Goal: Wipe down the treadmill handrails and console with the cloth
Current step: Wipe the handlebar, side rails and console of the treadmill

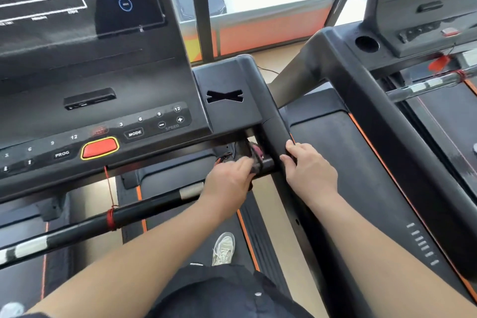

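I'm wiping the crossbar's [269,163] right end, left hand [227,185] clamping the cloth [254,159] round it, right hand [311,174] gripping the handrail [276,124]; next, I judge, sliding leftward.

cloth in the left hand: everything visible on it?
The dark, crumpled fabric cloth shows a pinkish-red patch near its top. It is bunched, mostly hidden, gripped by the left hand and pressed round the black horizontal crossbar, just below the black console corner, beside where the bar meets the black side handrail. Its full size and shape cannot be told.
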`<state>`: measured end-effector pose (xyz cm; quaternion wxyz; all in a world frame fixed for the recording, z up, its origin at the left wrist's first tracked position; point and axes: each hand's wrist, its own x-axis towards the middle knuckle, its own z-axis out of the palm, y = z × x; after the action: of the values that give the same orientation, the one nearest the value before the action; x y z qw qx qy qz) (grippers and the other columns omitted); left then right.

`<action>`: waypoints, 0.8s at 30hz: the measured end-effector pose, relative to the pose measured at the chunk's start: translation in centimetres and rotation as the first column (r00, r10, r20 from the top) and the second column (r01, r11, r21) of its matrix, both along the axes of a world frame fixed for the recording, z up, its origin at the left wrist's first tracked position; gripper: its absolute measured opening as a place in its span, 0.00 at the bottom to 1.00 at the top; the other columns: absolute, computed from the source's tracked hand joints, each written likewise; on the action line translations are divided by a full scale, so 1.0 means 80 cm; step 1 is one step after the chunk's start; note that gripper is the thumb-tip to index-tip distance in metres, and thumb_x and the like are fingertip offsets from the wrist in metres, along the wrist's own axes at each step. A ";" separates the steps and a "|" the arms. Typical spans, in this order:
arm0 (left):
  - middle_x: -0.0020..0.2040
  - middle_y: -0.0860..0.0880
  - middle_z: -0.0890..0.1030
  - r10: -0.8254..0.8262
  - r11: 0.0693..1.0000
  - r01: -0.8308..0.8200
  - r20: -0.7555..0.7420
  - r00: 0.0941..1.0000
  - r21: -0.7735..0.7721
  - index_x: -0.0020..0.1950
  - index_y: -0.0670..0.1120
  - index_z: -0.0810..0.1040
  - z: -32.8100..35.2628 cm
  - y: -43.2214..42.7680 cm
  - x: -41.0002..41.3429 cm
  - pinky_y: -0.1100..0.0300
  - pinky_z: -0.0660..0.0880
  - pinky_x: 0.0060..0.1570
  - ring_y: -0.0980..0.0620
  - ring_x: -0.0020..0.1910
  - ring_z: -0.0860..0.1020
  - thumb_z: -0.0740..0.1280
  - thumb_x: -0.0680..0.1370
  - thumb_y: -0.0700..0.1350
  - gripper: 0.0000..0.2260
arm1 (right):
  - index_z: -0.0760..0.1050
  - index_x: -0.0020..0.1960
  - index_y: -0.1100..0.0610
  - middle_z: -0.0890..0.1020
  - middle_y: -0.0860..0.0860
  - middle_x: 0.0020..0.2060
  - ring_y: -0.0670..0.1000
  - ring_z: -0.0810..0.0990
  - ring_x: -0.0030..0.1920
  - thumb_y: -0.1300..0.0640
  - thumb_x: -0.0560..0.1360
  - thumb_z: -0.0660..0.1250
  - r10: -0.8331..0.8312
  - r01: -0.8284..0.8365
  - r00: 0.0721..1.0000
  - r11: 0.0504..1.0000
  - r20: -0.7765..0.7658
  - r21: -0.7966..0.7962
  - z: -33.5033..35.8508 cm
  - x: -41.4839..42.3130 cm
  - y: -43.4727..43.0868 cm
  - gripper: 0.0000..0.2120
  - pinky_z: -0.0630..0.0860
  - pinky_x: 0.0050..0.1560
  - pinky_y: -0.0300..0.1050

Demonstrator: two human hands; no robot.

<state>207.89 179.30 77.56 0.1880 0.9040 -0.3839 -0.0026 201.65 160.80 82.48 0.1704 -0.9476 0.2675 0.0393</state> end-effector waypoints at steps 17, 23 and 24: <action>0.48 0.58 0.81 0.330 0.463 -0.674 -0.594 0.734 -0.576 0.56 0.50 0.75 0.195 0.003 0.131 0.53 0.77 0.58 0.59 0.49 0.79 0.65 0.82 0.52 0.07 | 0.73 0.71 0.51 0.78 0.47 0.64 0.49 0.75 0.65 0.47 0.79 0.65 -0.053 -0.015 0.972 0.957 0.227 0.289 0.040 0.089 0.000 0.22 0.74 0.64 0.48; 0.70 0.52 0.74 0.217 0.967 -0.235 -0.168 0.962 -0.096 0.73 0.53 0.67 0.181 -0.043 0.171 0.46 0.73 0.61 0.47 0.67 0.73 0.59 0.81 0.64 0.24 | 0.71 0.73 0.52 0.77 0.49 0.66 0.49 0.75 0.67 0.48 0.79 0.67 -0.112 0.033 0.972 0.935 0.206 0.352 0.043 0.111 -0.010 0.24 0.70 0.66 0.42; 0.75 0.50 0.70 0.190 0.981 -0.183 -0.124 0.974 0.067 0.76 0.52 0.65 0.160 -0.051 0.180 0.45 0.72 0.66 0.45 0.72 0.69 0.57 0.81 0.66 0.28 | 0.71 0.73 0.52 0.77 0.49 0.66 0.49 0.75 0.67 0.48 0.79 0.67 -0.120 0.043 0.974 0.934 0.195 0.356 0.039 0.112 -0.013 0.25 0.70 0.67 0.43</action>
<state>222.32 175.21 90.33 0.1873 0.9388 -0.2838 -0.0544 210.61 159.72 85.63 0.3650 -0.8890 0.2757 -0.0229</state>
